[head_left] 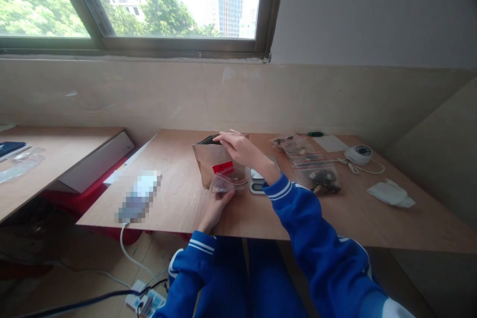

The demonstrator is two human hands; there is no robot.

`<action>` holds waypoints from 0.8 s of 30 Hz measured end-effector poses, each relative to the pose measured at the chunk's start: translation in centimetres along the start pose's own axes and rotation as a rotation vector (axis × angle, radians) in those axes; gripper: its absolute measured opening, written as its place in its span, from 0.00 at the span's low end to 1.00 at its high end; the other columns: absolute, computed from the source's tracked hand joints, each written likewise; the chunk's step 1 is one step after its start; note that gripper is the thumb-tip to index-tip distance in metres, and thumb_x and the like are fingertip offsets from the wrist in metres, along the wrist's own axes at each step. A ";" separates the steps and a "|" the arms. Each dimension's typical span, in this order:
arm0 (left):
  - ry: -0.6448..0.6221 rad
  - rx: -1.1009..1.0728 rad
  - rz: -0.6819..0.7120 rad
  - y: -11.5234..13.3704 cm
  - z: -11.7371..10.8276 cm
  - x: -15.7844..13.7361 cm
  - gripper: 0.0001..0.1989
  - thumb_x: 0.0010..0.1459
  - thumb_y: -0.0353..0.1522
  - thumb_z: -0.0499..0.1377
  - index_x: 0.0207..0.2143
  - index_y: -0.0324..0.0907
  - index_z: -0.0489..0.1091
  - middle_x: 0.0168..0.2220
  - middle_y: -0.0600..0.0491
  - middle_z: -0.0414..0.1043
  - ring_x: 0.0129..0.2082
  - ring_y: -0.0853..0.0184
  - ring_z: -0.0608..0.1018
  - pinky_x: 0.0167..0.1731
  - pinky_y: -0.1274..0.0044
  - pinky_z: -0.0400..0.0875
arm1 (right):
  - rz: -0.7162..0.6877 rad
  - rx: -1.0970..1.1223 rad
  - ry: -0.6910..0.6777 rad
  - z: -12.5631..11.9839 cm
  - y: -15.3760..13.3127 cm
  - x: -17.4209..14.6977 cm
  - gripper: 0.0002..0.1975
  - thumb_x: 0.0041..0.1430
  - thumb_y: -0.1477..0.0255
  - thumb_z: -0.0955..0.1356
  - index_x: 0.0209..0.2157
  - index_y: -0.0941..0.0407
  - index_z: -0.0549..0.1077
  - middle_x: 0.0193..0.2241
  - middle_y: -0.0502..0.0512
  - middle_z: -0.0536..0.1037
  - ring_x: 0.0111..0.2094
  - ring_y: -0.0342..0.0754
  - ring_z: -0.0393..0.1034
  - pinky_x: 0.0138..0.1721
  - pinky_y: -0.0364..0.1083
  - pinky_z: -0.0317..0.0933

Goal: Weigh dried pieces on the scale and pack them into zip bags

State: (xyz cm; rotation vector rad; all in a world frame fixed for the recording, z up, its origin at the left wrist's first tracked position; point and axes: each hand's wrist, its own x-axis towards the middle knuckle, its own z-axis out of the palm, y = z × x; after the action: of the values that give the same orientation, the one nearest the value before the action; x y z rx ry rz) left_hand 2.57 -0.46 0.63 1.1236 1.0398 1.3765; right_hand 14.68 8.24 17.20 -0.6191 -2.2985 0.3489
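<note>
A brown paper bag (205,163) with a red label stands upright on the table, its dark mouth open at the top. My right hand (240,148) is over that mouth, fingers stretched toward the opening; nothing shows in them, though the undersides are hidden. In front of the paper bag, my left hand (219,203) grips a clear zip bag (238,179) low on its side. The zip bag's top edge seems parted, and its contents are too unclear to name. Partly behind my right wrist lies a small white digital scale (256,187).
Several filled clear zip bags (316,171) lie right of the scale. Farther right are a white round device (358,154) with a cable and a crumpled white cloth or tissue (391,194). A blurred-out phone-like object (139,196) with a cable lies left, near the table's front edge.
</note>
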 end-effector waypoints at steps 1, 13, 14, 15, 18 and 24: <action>0.010 -0.028 0.004 -0.1 0.1 -0.2 0.26 0.53 0.40 0.61 0.54 0.43 0.65 0.54 0.47 0.70 0.55 0.57 0.71 0.57 0.63 0.63 | 0.000 0.006 0.012 0.3 -0.1 0.0 0.15 0.66 0.78 0.58 0.47 0.57 0.71 0.47 0.57 0.76 0.54 0.49 0.66 0.61 0.56 0.50; 0.094 -0.054 -0.060 -0.5 0.3 -0.3 0.24 0.51 0.38 0.63 0.50 0.40 0.67 0.53 0.45 0.72 0.54 0.58 0.72 0.56 0.64 0.64 | 0.004 0.065 0.323 1.9 -2.9 -4.0 0.15 0.61 0.82 0.58 0.44 0.56 0.69 0.48 0.58 0.71 0.54 0.49 0.63 0.56 0.52 0.57; 0.116 -0.029 -0.067 -0.6 0.3 -0.3 0.24 0.50 0.38 0.64 0.49 0.40 0.67 0.52 0.45 0.72 0.53 0.58 0.73 0.55 0.64 0.64 | 0.026 0.098 0.325 2.3 -2.9 -5.2 0.14 0.59 0.82 0.58 0.41 0.56 0.70 0.43 0.57 0.73 0.49 0.49 0.66 0.52 0.51 0.61; 0.136 -0.002 -0.076 -0.7 0.2 -0.4 0.23 0.49 0.37 0.64 0.48 0.40 0.67 0.51 0.45 0.73 0.52 0.58 0.74 0.54 0.64 0.65 | 0.054 0.128 0.285 2.9 -2.7 -6.3 0.14 0.58 0.83 0.58 0.38 0.56 0.70 0.39 0.56 0.73 0.45 0.48 0.68 0.48 0.49 0.63; 0.159 0.069 -0.078 -1.5 0.0 -0.5 0.20 0.48 0.37 0.65 0.43 0.40 0.69 0.45 0.46 0.75 0.47 0.57 0.76 0.50 0.64 0.68 | 0.178 0.172 0.046 4.8 -1.7 -8.8 0.15 0.56 0.86 0.57 0.38 0.57 0.70 0.36 0.56 0.74 0.40 0.48 0.69 0.43 0.47 0.64; 0.155 0.212 0.047 -2.4 -0.1 -0.5 0.18 0.51 0.37 0.63 0.44 0.40 0.68 0.46 0.46 0.73 0.48 0.59 0.75 0.50 0.66 0.67 | 0.441 0.152 -0.120 5.1 -1.0 -9.1 0.09 0.59 0.82 0.60 0.39 0.57 0.67 0.32 0.54 0.75 0.32 0.46 0.71 0.35 0.43 0.61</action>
State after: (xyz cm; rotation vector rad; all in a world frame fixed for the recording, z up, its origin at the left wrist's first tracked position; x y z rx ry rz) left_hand 2.91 -0.72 -1.75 1.2157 1.3022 1.4333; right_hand 16.40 2.23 8.77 -1.0502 -2.2056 0.7792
